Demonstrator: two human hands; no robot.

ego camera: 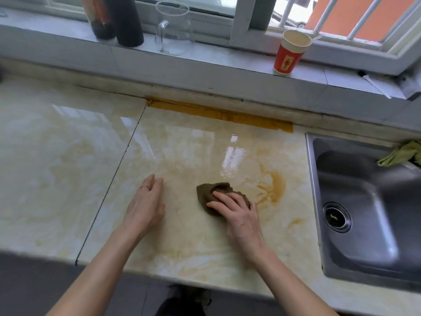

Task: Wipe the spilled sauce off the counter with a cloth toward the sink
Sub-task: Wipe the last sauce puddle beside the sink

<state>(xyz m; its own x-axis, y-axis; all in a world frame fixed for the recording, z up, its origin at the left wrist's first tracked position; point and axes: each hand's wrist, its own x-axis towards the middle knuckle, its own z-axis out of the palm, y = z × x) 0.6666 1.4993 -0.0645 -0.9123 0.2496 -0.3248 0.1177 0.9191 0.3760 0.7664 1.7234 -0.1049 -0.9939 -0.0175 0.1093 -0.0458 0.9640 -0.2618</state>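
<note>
We have one view only, worn on the head and looking forward and steeply down onto the desk (57,156) from close above. Its wide lens bows the window sill (227,58) across the top. The sink (310,169) sits at the right edge, and both forearms enter from the bottom.

Sink (369,213) cut off at right edge, dark bottles (128,21) cropped at top

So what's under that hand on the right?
A crumpled brown cloth, pressed onto the counter by the right hand. Whether sauce lies beneath the cloth is hidden; an orange smear shows beside it.
</note>
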